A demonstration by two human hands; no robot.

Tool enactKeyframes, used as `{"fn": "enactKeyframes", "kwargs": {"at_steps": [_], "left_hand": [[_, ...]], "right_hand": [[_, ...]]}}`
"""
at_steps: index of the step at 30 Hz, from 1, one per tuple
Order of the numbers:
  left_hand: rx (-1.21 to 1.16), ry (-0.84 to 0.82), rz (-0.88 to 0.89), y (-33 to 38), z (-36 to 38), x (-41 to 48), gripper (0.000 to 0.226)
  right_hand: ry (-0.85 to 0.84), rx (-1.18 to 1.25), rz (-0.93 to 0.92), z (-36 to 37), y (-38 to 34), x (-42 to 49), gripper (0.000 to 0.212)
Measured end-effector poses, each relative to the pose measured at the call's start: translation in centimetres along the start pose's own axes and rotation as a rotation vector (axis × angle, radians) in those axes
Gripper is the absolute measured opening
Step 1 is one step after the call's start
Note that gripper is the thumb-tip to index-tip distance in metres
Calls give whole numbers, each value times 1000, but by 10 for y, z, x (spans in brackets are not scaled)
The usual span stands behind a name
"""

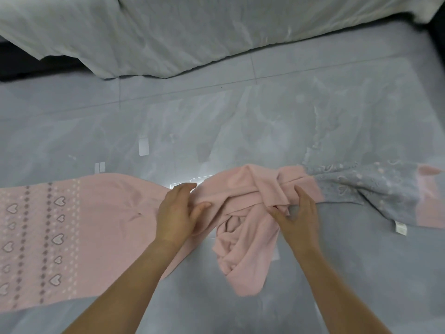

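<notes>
A long pink towel [79,227] lies across a grey tiled floor, flat at the left where it shows heart patterns, bunched and twisted in the middle. Its right end [375,186] is grey with pale dots and a white label. My left hand [177,214] grips a fold of the bunched pink cloth between thumb and fingers. My right hand [297,218] pinches the twisted part of the cloth with thumb and forefinger, the other fingers spread over it. A loose pink flap [243,259] hangs toward me between my forearms.
A white crumpled sheet [192,32] drapes down from a bed along the far side of the floor. Dark gaps show under it at the far left [29,63] and at the far right corner. Glossy floor tiles [265,121] lie between towel and bed.
</notes>
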State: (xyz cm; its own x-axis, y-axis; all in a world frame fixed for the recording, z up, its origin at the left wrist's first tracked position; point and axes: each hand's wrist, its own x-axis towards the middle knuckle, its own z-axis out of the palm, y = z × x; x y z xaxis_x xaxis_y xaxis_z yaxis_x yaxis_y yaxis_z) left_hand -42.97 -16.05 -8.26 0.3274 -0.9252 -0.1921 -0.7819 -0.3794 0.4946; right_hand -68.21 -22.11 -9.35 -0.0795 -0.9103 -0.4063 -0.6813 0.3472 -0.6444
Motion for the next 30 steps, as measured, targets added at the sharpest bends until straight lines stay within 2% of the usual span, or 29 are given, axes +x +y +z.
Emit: {"fn": "enactKeyframes", "kwargs": {"at_steps": [4, 8, 12, 15, 18, 22, 25, 28, 30], "left_hand": [[31, -132, 144, 41, 21, 15, 73], [83, -269, 357, 81, 40, 28, 82], [168, -341, 468, 110, 49, 42, 89], [170, -352, 493, 126, 52, 47, 88], [187, -347, 500, 142, 54, 49, 87], [191, -306, 502, 168, 62, 60, 82], [214, -291, 551, 195, 74, 71, 83], [262, -314, 600, 226, 91, 78, 85], [273, -335, 598, 247, 103, 84, 84]], "right_hand": [[-51, -31, 160, 8, 23, -18, 90], [-76, 75, 207, 14, 37, -43, 74], [65, 194, 252, 6, 48, -45, 82], [139, 214, 272, -13, 66, -31, 64], [240, 272, 307, -43, 79, -12, 56], [339, 400, 449, -78, 89, 14, 51], [488, 532, 576, -97, 104, 34, 52], [691, 463, 658, -127, 134, 55, 54], [757, 336, 678, -155, 152, 75, 59]]}}
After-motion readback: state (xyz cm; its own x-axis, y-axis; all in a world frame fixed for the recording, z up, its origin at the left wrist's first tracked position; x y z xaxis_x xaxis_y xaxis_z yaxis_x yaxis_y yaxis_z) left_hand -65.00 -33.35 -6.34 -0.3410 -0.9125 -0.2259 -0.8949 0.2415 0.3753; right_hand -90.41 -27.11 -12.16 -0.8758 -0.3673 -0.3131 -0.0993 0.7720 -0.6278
